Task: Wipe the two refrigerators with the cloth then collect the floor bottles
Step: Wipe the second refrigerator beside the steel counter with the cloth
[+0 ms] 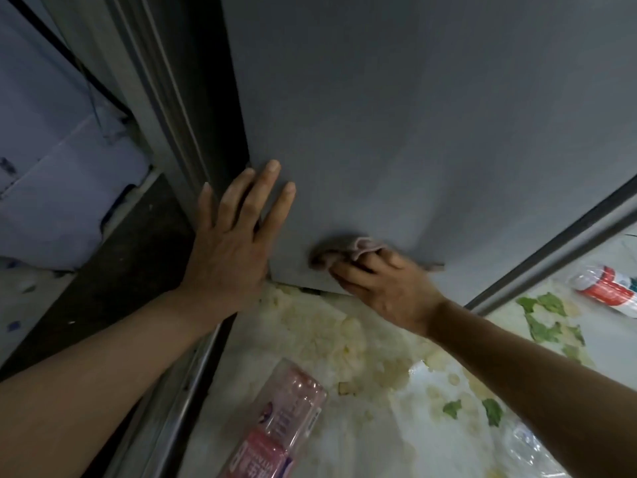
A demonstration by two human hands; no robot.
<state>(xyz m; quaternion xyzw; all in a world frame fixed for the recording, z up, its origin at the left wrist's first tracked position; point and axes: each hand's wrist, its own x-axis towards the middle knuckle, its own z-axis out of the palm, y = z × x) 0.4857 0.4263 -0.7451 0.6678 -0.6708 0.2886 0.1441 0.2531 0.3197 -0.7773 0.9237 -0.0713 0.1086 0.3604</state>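
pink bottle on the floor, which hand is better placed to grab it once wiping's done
Probably left. The left hand lies flat and free on the fridge door, above the pink bottle. The right hand holds the cloth.

pink bottle (275, 426) label print blurred, no text readable

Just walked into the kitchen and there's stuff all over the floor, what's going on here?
A person is wiping the grey fridge door near its bottom edge. The right hand grips a cloth against the door, while the left hand presses flat on the door beside it. The bottles are not collected yet: a pink bottle and a red-labelled bottle lie on the patterned floor.
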